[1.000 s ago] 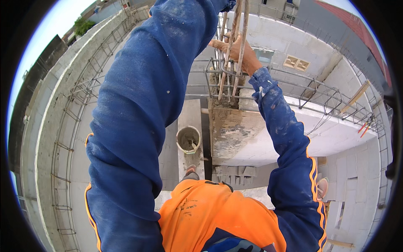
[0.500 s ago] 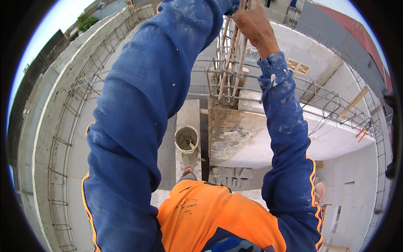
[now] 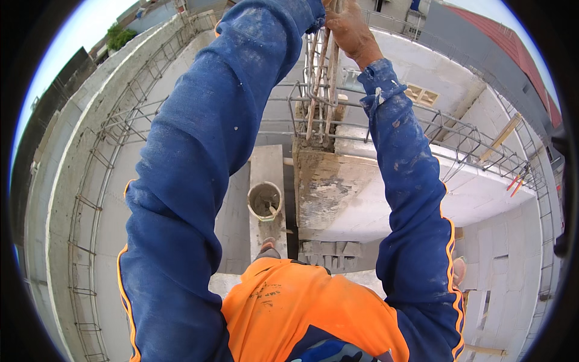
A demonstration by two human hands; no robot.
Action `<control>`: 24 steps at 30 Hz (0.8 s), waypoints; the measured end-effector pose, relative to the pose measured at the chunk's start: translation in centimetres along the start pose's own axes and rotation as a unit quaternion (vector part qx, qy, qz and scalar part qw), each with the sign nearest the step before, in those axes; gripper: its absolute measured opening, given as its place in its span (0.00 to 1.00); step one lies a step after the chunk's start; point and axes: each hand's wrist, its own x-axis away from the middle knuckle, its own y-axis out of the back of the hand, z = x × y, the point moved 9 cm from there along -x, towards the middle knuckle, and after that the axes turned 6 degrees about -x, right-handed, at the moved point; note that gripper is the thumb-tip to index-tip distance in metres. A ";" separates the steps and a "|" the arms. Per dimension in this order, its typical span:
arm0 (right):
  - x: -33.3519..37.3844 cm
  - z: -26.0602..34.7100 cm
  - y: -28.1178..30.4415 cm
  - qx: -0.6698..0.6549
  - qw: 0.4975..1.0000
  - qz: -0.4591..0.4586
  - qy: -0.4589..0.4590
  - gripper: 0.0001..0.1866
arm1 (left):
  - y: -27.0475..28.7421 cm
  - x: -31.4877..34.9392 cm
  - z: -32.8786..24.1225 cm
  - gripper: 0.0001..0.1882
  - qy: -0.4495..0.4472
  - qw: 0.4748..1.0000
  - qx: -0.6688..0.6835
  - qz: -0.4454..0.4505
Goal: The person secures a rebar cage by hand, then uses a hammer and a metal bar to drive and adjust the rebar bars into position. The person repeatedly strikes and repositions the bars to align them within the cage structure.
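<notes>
Both my arms reach up to the top edge of the view. My right hand is closed around upright rebar, rusty rods rising from the column top. The upper ends of the rods run out of the picture. My left sleeve ends beside the same rods, and the left hand lies beyond the top edge. Below the rods, rough mortar coats the formwork board of the column. A bucket of grey mortar, with a tool handle sticking out, stands on a narrow plank.
Horizontal rebar cages run along the wall tops, such as the right one. Red-handled pliers hang on it, near a wooden stick. A long concrete wall curves along the left. My foot is by the bucket, above a drop.
My right hand and both sleeves have shifted slightly up and left in the picture. The scene below has shifted a little too; the right hand keeps its hold on the rods.
</notes>
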 end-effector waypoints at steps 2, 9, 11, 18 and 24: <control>-0.2 0.2 1.0 -0.013 0.998 -0.006 -0.057 0.18 | 0.0 0.1 -0.1 0.18 0.001 1.000 -0.002 0.003; -0.5 0.2 3.6 -0.317 0.927 -0.171 -0.099 0.40 | -0.5 -0.1 0.3 0.18 0.004 1.000 -0.001 0.012; -1.7 1.9 2.2 0.068 0.994 -0.089 -0.002 0.41 | -0.6 -0.2 0.5 0.18 0.006 1.000 -0.001 0.012; -0.9 -0.1 0.8 -0.017 1.000 0.009 -0.016 0.19 | -1.0 -0.2 0.5 0.18 0.005 1.000 0.001 0.006; -0.8 1.2 2.5 0.000 0.994 -0.090 0.062 0.15 | -1.5 -0.7 0.6 0.18 0.004 1.000 0.004 0.007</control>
